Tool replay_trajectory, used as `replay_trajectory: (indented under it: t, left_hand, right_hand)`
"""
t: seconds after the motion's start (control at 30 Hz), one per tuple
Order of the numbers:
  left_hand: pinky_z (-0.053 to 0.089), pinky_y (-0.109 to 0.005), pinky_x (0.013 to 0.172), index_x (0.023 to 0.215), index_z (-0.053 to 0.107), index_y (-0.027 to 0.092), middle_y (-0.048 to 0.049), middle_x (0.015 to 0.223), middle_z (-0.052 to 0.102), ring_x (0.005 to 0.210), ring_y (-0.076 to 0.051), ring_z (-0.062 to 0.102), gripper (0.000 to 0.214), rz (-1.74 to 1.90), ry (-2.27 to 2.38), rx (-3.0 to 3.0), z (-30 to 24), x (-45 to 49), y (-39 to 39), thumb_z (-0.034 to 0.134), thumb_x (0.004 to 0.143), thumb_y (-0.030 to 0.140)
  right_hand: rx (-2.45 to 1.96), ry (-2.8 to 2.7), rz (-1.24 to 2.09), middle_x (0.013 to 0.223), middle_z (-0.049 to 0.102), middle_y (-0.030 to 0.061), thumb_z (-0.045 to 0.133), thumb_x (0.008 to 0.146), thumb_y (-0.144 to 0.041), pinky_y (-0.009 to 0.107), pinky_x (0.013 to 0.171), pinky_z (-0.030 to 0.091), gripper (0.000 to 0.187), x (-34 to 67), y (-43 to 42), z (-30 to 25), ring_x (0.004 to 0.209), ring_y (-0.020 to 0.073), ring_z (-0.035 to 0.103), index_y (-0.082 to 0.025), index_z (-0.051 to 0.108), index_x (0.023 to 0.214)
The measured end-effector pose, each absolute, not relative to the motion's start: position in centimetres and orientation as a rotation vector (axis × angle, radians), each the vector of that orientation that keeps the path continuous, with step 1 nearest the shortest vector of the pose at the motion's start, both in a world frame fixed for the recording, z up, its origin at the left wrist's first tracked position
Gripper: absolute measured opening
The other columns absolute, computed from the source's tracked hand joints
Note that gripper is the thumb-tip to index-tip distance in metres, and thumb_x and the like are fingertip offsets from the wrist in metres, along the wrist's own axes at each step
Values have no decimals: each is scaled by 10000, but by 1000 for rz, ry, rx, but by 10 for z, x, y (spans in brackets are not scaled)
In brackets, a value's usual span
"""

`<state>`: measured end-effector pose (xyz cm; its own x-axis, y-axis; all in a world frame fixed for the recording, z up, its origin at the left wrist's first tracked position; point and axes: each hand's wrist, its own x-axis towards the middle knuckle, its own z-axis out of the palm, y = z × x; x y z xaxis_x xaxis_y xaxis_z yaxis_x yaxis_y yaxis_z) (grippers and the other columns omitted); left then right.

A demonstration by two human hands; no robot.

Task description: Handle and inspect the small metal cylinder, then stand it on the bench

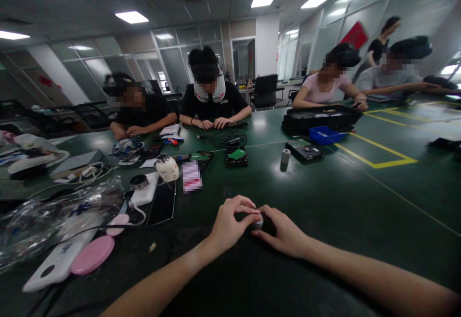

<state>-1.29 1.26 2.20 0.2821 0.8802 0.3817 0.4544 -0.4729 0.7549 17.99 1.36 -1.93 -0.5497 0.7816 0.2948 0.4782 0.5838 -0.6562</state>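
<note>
A small grey metal-looking cylinder [258, 222] stands on the dark green table in front of me, partly covered by my fingers. My left hand [236, 218] comes over it from the left, thumb and fingertips pinching around its top. From the right, my right hand [283, 230] curls its thumb and index finger about its side. The exact kind of the cylinder cannot be made out. Farther off stands a similar small cylinder [285, 156], upright and untouched. Beside that one lies a hard drive [305, 151] with its circuit board showing.
Left of my hands lie a black phone [163, 203], a cream round bottle [167, 168], a pink disc [92, 255], a white power bank [59, 264] and crumpled clear plastic [72, 211]. Across the table are another hard drive [236, 157], a blue tray [326, 135] and several people working.
</note>
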Motion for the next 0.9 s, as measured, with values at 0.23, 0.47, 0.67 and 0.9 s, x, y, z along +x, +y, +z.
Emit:
replay_trajectory:
  t: [0.23,0.47,0.67,0.9]
  left_hand:
    - [446,-365,883,839,702,234,1,925,724,899,-209,640,51,1045,1184,2195,28,-12,10,723,795,248]
    - [401,-381,946,1006,679,262,-16,1134,664,1055,-223,581,244,1010,1081,2325,32,-12,4,637,806,128]
    - [408,-406,875,908,658,232,-29,1007,710,1001,-257,586,220,1104,1268,2250,26,-13,7,771,721,251]
    - [401,-385,866,808,666,231,-12,976,713,954,-237,622,88,1112,1302,2173,27,-11,5,730,748,225]
  right_hand:
    - [-1012,-2237,678,967,616,51,645,837,-351,327,765,470,289,181,14,-22,867,203,586,-200,519,1049]
    - [-1031,-2231,681,977,624,61,636,840,-354,338,765,475,300,180,14,-24,868,212,590,-196,521,1067]
    - [-989,-2225,730,986,628,49,635,845,-335,330,777,474,273,181,13,-20,887,205,594,-206,537,1064]
    - [-994,-2227,727,1003,627,46,648,835,-311,334,788,465,284,181,13,-19,895,203,588,-209,534,1074]
